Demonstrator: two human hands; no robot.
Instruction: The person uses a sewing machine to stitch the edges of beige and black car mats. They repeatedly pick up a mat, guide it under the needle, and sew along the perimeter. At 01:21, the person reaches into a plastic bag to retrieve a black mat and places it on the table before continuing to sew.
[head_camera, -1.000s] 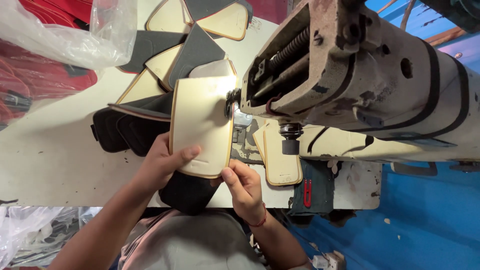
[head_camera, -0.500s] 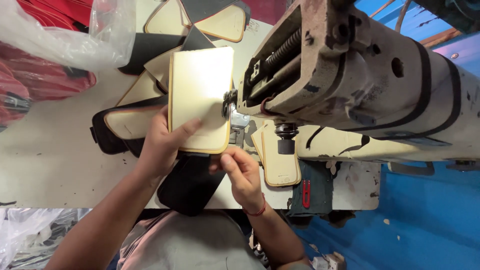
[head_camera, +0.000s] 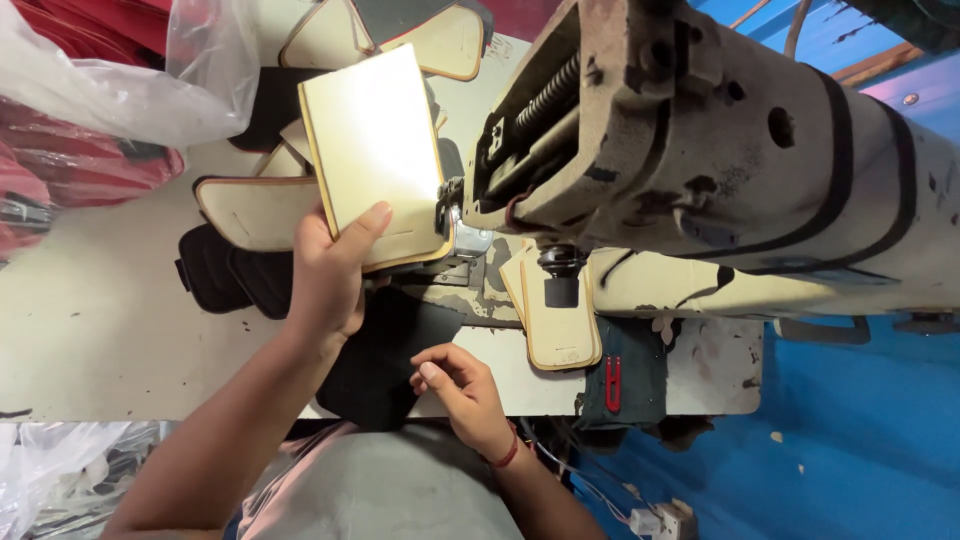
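head view: left hand (head_camera: 325, 270) grips cream panel (head_camera: 375, 150) above it, right hand (head_camera: 462, 385) loosely curled, empty.

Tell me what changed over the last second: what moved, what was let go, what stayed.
The left hand pushed the cream panel farther up the table, past the sewing machine needle. The right hand let go of the panel's near edge and now hovers over the black piece. The stacked panels and the machine stayed put.
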